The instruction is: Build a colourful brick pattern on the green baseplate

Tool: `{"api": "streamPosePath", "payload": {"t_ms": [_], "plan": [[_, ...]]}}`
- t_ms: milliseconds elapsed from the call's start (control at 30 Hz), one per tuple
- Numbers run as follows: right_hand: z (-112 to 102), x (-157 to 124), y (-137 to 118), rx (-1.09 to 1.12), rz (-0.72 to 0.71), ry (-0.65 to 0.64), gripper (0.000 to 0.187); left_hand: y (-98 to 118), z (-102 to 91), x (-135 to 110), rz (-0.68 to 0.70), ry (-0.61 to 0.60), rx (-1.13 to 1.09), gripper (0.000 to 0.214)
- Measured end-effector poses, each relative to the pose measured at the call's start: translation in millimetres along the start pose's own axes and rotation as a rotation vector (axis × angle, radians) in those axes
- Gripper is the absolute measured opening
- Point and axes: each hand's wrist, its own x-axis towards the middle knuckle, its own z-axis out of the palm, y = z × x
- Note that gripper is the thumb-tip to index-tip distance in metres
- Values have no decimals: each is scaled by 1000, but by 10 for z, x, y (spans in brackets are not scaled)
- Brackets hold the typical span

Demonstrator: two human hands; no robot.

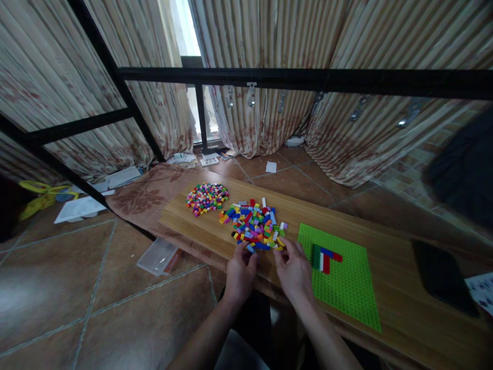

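The person sits close to the long wooden counter (185, 226), both forearms stretched out over its near edge. The left hand (242, 264) is at the near side of a loose heap of mixed bricks (256, 221), its fingers curled by a light blue brick (250, 248); from where I stand I can't tell whether it is pinched or only touched. The right hand (293, 264) comes in from the other side with thumb and fingers bent, fingertips at the yellow bricks (281, 243) on the heap's edge, and its grip is just as hard to make out. Beyond the heap, toward the left end, lies a rounder pile of smaller pieces (207, 198) (a proper confetti of colours). Just beside the right hand is a bright green baseplate (346, 293), with dark green, white, red and blue bricks (322, 258) joined on its near-left part. Further right lies a flat black object (442, 277), and down on the tiled floor (154, 318), a clear plastic box (157, 256).
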Motion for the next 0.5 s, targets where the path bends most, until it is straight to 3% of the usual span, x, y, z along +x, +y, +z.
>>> {"api": "streamPosePath", "payload": {"t_ms": [267,500], "plan": [[192,513,-42,-201,-160,-164,32,48,-52,68,102,-17,-11,40],[148,528,55,-68,-166,-134,30,84,-83,104,109,-21,-62,37]]}}
